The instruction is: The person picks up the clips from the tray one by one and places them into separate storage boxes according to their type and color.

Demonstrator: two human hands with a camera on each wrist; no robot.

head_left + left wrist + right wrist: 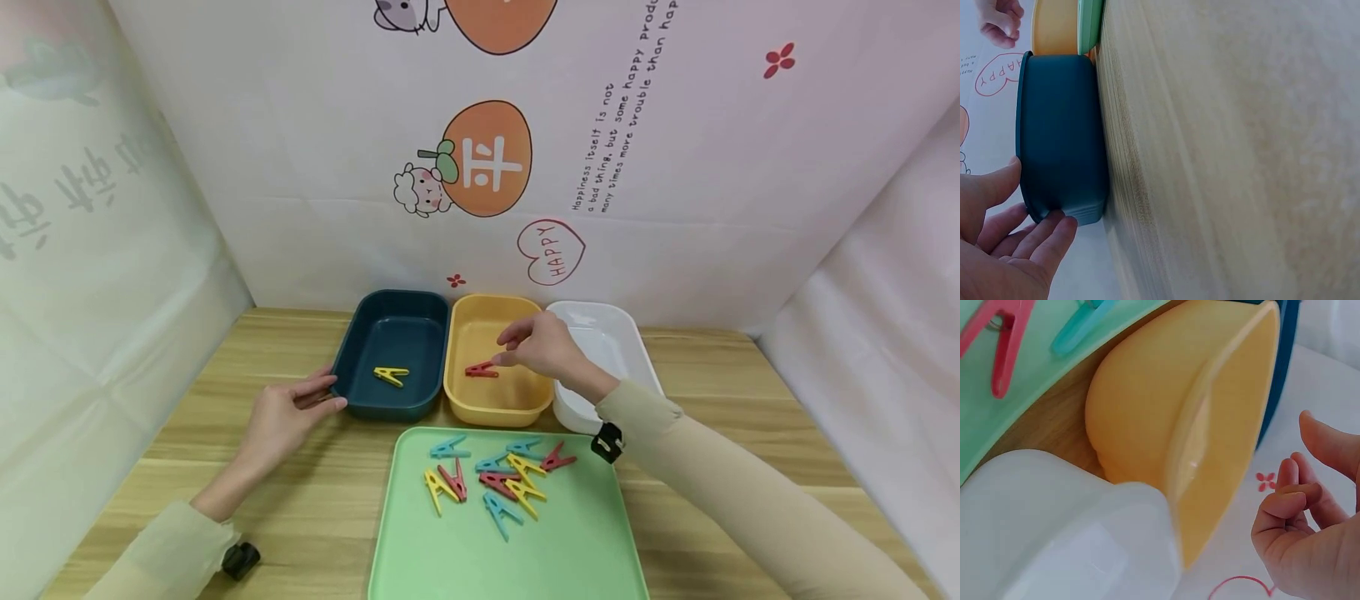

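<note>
Right hand [546, 343], thumb parted from loosely bent fingers and gripping nothing, hung over the rounded yellow plastic bin [498, 415], where a red plastic clothespin [483, 373] lay by its fingertips. Left hand [279, 417], fingers extended, touched an outer corner of the dark teal plastic bin [390, 411]; a yellow plastic clothespin [390, 372] lay inside. More clothespins [498, 481] lay on the light green tray [562, 542].

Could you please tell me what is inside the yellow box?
One red clothespin shows inside the yellow box. The right hand covers part of its interior on the right side, so I cannot tell whether anything lies there.
</note>
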